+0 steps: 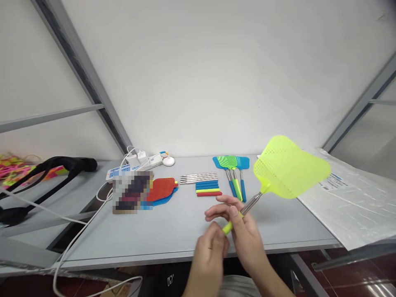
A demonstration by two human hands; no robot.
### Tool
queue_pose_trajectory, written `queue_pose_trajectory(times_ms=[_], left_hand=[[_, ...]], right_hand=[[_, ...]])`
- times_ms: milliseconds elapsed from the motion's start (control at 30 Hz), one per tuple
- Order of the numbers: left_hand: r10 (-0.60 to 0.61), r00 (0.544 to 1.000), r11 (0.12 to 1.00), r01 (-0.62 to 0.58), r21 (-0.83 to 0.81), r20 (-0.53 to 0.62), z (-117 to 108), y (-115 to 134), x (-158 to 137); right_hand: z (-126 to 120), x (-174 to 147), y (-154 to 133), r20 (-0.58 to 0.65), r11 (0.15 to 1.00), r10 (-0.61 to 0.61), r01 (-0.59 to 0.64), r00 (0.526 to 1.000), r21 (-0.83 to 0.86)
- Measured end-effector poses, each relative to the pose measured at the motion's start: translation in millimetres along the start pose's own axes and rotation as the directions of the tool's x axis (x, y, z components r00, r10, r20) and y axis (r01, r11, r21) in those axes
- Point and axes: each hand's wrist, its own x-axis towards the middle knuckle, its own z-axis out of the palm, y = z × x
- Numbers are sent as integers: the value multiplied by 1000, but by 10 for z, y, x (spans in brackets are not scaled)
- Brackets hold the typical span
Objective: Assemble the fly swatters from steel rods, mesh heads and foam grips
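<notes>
A yellow-green fly swatter (289,169) is held tilted over the table's front, its perforated head up to the right. My left hand (212,243) is closed round the lower end of its yellow-green grip. Higher up, my right hand (239,225) has its thumb against the metal shaft, with some fingers curled loosely. Beyond my hands lie loose handle sleeves (207,185) in blue, yellow-green and red, beside several metal rods (198,177). Several fly swatters with blue and green heads (230,162) lie to their right. Red and blue swatter heads (162,189) are stacked to the left.
A pixelated patch (133,192) covers something on the left of the table. Behind it are a power strip (122,170), chargers and white cables. A large plastic-wrapped package (337,194) lies on the right. A black curved frame (69,165) stands at far left.
</notes>
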Motion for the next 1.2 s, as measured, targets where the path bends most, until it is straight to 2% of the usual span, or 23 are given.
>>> queue_pose_trajectory(times_ms=[133,167,233,333,400,533,600,767,867,967,1000,1067,1200], left_hand=[[51,983,973,-89,212,179,173,135,103],[69,974,942,-136,307,217,182,166,153],[107,952,826,-245,507,286,155,204,274],[124,928,644,-344,683,351,45,210,463],[130,930,600,-351,719,345,-41,196,574],[178,933,590,-356,725,313,-200,204,754],[197,929,574,-369,731,314,-276,257,841],[148,935,466,-353,811,322,-445,532,1119],[95,933,344,-359,868,348,-503,669,1359],[106,918,204,-395,896,381,-500,727,1641],[116,911,182,-412,893,397,-480,739,1736],[135,884,179,-466,866,448,-410,772,1918],[166,803,201,-596,777,572,-169,880,2230]], right_hand=[[-31,17,83,-76,991,-32,21,997,-136],[-98,52,65,-112,978,-61,37,992,-206],[-286,150,-8,-216,917,-122,27,969,-398],[-598,321,-160,-373,698,-213,-126,903,-705],[-751,435,-238,-394,535,-210,-232,895,-812],[-856,703,-269,-416,168,-2,-410,909,-897],[-845,858,-241,-413,62,70,-418,908,-906],[-802,1177,-152,-435,-40,84,-433,896,-900],[-789,1256,-100,-441,-86,85,-435,893,-896],[-781,1252,-52,-410,-104,104,-400,906,-911],[-780,1240,-38,-396,-109,110,-385,912,-917],[-785,1211,-14,-371,-121,117,-358,921,-926],[-807,1183,31,-331,-134,128,-315,935,-940]])
